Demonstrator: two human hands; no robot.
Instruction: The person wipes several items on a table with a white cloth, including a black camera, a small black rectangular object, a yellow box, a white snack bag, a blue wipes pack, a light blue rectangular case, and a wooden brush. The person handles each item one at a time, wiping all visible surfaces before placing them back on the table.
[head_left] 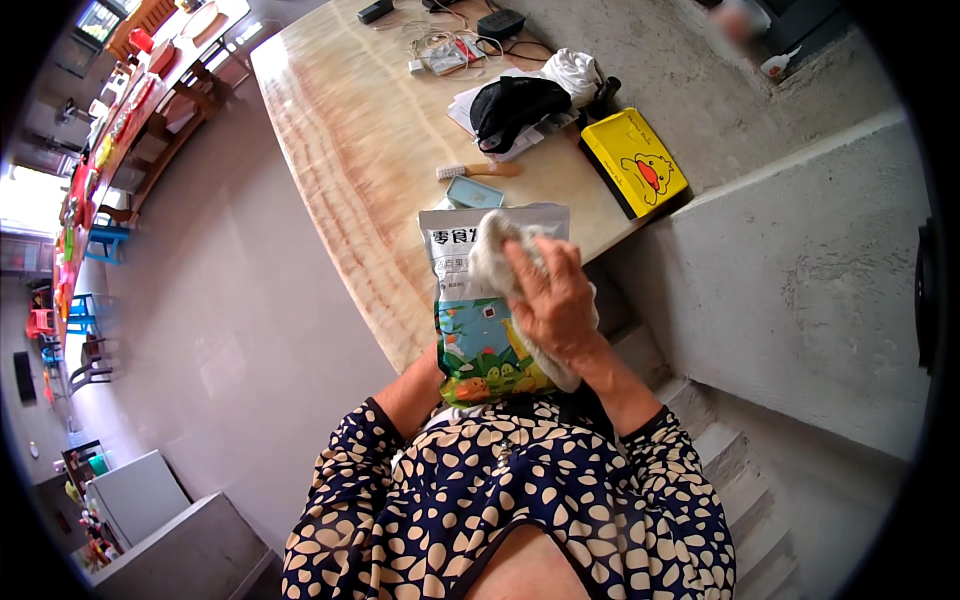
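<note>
A grey and green snack bag (470, 320) with cartoon pictures is held upright in front of my chest, over the near edge of a pale marble-look table (350, 150). My right hand (550, 300) presses a whitish cloth (492, 255) against the front of the bag. My left hand is hidden behind the bag; only its forearm (415, 390) shows, reaching up to the bag's lower end, so it seems to carry the bag from behind.
On the table lie a small brush (480, 170), a light blue flat box (474, 192), a black pouch (515, 105), a yellow tin with a duck picture (635, 160), cables and chargers (450, 45). A grey concrete wall (800, 280) and steps (740, 470) are at the right.
</note>
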